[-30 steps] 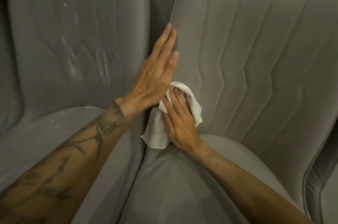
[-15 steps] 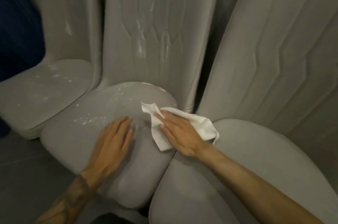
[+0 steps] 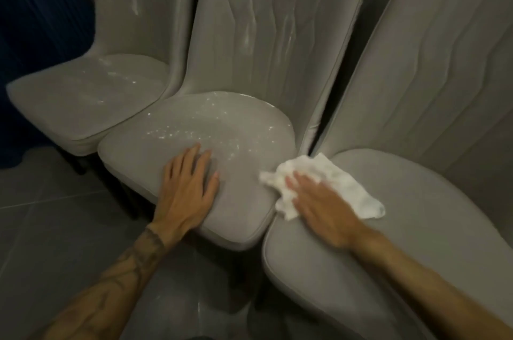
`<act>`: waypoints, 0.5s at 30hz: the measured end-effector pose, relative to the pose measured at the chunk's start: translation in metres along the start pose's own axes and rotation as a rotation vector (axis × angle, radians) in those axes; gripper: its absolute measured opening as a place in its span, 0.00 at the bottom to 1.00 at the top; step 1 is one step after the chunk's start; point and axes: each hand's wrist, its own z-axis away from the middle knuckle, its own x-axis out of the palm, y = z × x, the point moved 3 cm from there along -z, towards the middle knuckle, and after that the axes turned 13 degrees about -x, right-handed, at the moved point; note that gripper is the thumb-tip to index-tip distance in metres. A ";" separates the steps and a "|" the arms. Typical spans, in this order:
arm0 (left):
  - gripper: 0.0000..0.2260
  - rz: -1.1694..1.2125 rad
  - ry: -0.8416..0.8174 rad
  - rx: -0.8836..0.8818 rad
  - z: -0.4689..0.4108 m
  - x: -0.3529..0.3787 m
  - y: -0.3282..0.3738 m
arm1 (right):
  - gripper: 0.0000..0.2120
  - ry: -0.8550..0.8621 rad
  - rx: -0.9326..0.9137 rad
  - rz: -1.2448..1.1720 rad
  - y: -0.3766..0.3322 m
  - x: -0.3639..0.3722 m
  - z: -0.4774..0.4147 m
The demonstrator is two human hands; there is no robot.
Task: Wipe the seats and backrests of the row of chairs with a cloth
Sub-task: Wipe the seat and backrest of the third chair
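Three grey upholstered chairs stand side by side. The middle chair's seat (image 3: 211, 128) and its backrest (image 3: 266, 20) carry white specks and streaks. My left hand (image 3: 186, 189) rests flat on the front of that seat, fingers spread. My right hand (image 3: 322, 209) presses a crumpled white cloth (image 3: 341, 181) flat onto the left front part of the right chair's seat (image 3: 416, 228), by the gap between the two seats. The right chair's backrest (image 3: 433, 62) looks free of marks.
The left chair (image 3: 83, 101) also has white specks on its seat and a streak on its backrest. Dark grey floor tiles (image 3: 55, 214) lie in front of the chairs. A dark blue surface (image 3: 41, 6) stands behind at the far left.
My left hand came down from the right chair's backrest edge onto the middle seat. My right hand with the cloth went from the backrest base to the middle seat's edge, then slid right.
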 end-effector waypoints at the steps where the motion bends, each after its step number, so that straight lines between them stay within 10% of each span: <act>1: 0.26 0.005 0.001 0.000 0.001 0.001 -0.001 | 0.25 -0.034 0.133 0.065 0.017 -0.013 -0.002; 4: 0.27 0.029 -0.018 -0.021 0.003 0.003 -0.001 | 0.25 -0.077 0.329 0.055 0.017 -0.021 -0.003; 15: 0.29 0.070 -0.026 -0.039 0.003 0.006 -0.003 | 0.24 -0.007 0.024 -0.180 -0.111 0.013 -0.039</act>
